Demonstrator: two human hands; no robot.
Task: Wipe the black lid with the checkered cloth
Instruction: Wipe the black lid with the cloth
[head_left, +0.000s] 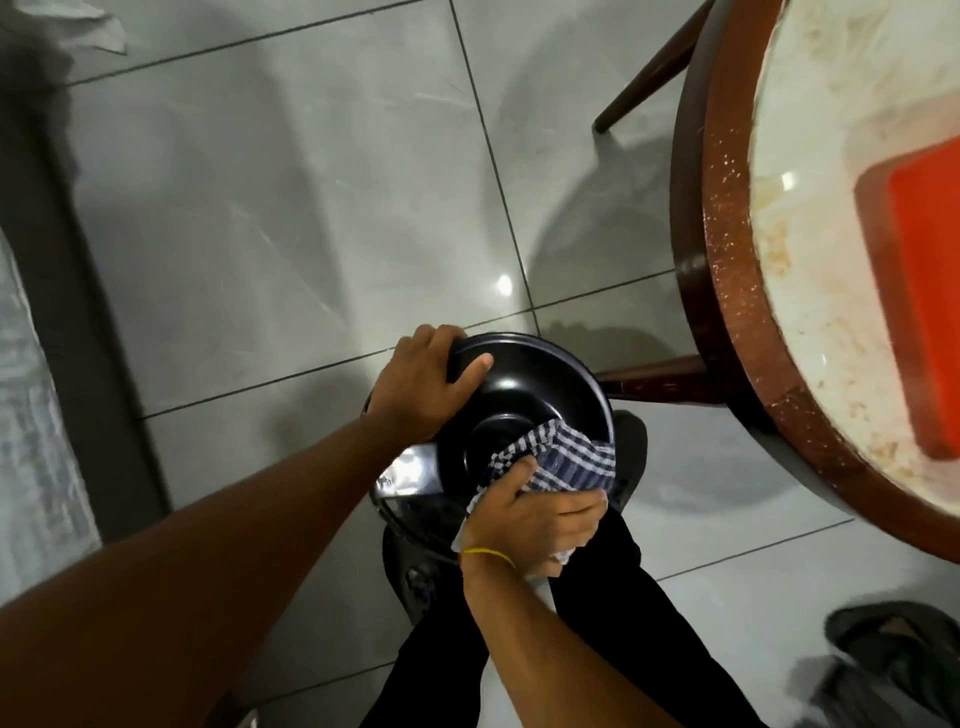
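Note:
A round black lid (535, 387) with a raised centre knob is held above the tiled floor, low in the middle of the head view. My left hand (421, 384) grips its far left rim, thumb lying on the top surface. My right hand (540, 525) presses a blue-and-white checkered cloth (566, 462) onto the lid's near right side, beside the knob. The cloth covers part of the rim. Below the lid a dark pot or appliance (415, 499) shows a shiny metal patch; most of it is hidden.
A round table (727, 291) with a brown rim and a dusty white top fills the right side, with a red object (919, 312) on it. Its dark legs reach toward the lid. Grey floor tiles (285, 234) lie around. Dark footwear (893, 649) sits bottom right.

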